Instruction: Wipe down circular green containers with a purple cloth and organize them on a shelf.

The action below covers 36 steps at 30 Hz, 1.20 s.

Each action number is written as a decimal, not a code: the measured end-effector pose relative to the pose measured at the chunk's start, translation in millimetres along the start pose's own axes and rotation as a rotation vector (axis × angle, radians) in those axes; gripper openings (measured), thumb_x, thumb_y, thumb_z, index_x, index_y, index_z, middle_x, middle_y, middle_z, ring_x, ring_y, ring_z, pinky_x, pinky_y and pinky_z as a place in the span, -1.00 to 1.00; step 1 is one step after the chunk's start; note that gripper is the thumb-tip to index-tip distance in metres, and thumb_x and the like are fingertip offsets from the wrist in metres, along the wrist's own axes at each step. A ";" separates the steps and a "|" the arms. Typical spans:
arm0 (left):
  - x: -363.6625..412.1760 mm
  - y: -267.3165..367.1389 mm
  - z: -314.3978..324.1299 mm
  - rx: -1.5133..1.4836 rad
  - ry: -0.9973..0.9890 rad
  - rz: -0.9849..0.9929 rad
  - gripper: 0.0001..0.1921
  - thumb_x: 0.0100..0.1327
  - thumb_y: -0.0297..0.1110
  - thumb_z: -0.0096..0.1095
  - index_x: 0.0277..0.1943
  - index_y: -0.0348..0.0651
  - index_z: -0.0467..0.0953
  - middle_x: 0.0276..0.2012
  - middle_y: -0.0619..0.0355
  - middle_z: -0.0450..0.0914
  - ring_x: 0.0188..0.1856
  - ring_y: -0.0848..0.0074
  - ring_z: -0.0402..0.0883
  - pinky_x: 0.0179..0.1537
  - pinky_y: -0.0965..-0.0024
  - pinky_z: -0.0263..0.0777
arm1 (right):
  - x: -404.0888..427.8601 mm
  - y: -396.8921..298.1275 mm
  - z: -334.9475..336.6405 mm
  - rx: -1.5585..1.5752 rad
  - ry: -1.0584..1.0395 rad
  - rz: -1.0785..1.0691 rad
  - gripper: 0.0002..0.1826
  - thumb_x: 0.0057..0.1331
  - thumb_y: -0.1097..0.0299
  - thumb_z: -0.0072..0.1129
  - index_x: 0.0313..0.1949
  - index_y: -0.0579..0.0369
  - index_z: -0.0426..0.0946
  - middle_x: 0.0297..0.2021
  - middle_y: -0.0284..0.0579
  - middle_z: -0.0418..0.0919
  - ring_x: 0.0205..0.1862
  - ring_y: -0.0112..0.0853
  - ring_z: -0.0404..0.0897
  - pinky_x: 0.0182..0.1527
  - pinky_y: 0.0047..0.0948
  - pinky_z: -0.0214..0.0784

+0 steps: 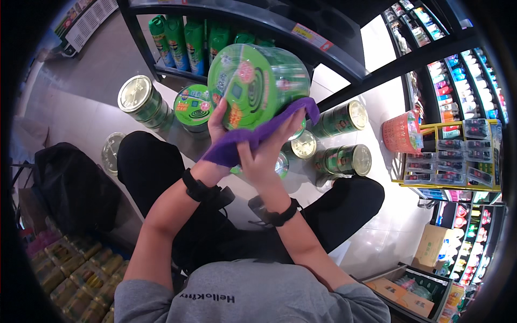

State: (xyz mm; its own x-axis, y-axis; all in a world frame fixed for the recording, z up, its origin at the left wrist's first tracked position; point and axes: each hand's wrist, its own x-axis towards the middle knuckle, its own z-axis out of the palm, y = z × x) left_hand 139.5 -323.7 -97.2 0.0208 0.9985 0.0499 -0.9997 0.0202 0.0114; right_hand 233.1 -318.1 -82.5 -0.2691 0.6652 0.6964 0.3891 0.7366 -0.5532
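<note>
A large clear-sided tub of mosquito coils point(242, 91) with a green printed end is held up, tilted, above the floor. My left hand point(218, 125) grips its lower left side, the thumb resting against the green end. A purple cloth point(258, 137) runs along the tub's underside and over my left wrist. My right hand point(262, 161) holds this cloth against the lower right of the tub, fingers partly hidden by it. Just behind stands a similar green-topped tub point(193, 105). Both wrists wear black straps.
Stacked gold-lidded tins point(137, 95) stand to the left, and more tins point(343, 159) to the right. Ahead, a black shelf point(242, 12) holds green spray cans point(196, 46). A pink basket point(400, 131) hangs by a yellow rack point(456, 185). Packed cans point(80, 274) sit at lower left.
</note>
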 end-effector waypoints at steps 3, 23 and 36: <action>1.6 -4.0 1.7 0.126 -0.052 -0.029 -0.42 0.12 -0.11 -0.04 0.15 -0.27 0.18 0.05 -0.08 0.35 0.05 0.25 0.39 0.13 0.27 0.20 | 7.7 12.4 4.3 0.407 0.202 0.170 0.01 -0.03 0.16 0.16 0.25 0.21 -0.32 0.25 0.24 -0.36 0.31 0.01 -0.35 0.25 -0.09 -0.43; 0.6 -73.8 -74.6 0.569 0.415 -0.665 -0.15 -0.04 -0.32 0.31 0.25 0.03 -0.13 0.13 0.13 0.13 0.17 0.30 0.11 0.04 -0.04 0.04 | -64.5 137.5 -125.3 1.010 -0.077 1.420 -0.60 0.16 0.30 -0.10 -0.03 0.26 0.30 -0.23 -0.04 0.50 -0.21 -0.28 0.51 -0.12 -0.34 0.37; 3.8 -112.3 -162.6 0.599 0.569 -0.835 -0.22 0.04 -0.47 0.21 0.25 0.19 -0.09 0.13 0.17 0.16 0.16 0.28 0.16 0.03 -0.18 0.05 | -141.6 190.4 -112.1 1.092 0.106 1.707 -0.69 0.21 0.23 -0.07 -0.13 0.14 0.36 -0.19 -0.11 0.49 -0.16 -0.29 0.48 -0.04 -0.31 0.31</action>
State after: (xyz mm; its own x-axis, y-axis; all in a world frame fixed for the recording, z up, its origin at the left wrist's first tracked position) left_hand 250.2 -314.1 -260.7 0.5083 0.5680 -0.6473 -0.5100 0.8042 0.3052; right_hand 444.0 -285.7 -235.2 -0.2180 0.6434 -0.7338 -0.4597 -0.7310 -0.5043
